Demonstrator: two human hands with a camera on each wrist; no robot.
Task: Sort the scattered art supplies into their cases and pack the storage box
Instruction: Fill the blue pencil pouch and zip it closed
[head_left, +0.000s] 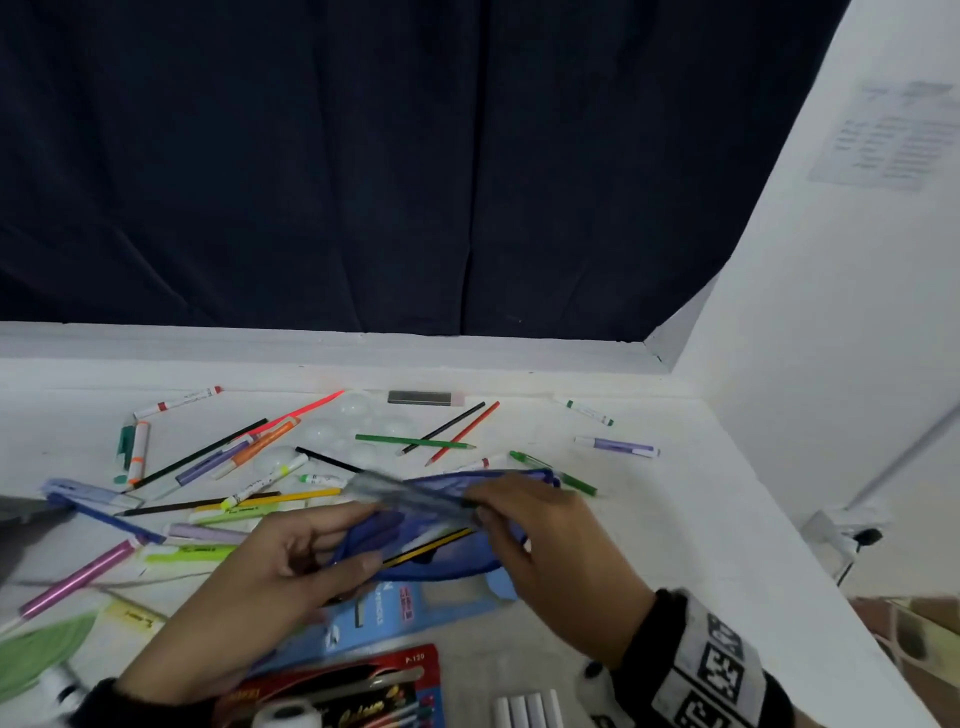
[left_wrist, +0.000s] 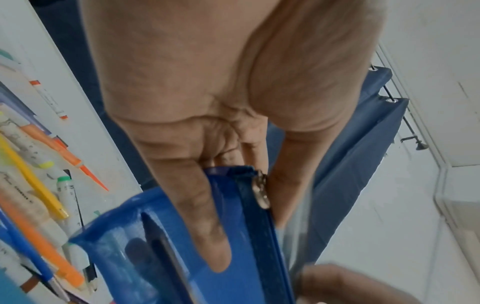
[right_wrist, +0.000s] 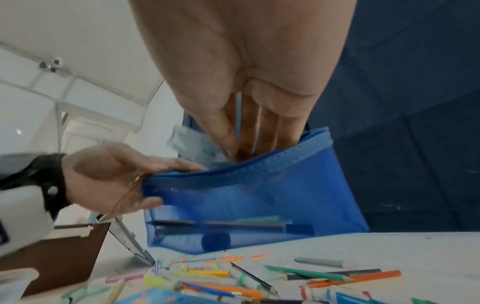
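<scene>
Left hand (head_left: 291, 561) grips blue pouch (right_wrist: 259, 195) mouth; right hand (head_left: 540, 535) pinches a clear ruler (head_left: 410, 496) into it. White table (head_left: 675, 545) (pens strewn) meets dark curtain (head_left: 363, 156).

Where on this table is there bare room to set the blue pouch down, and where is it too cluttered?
Bare table lies right of the right hand, beyond the purple marker. A smaller bare strip runs along the back edge, left of the red-capped marker. The middle and left are crowded with pencils and markers; card packs fill the near edge under the left hand holding the pouch.
</scene>
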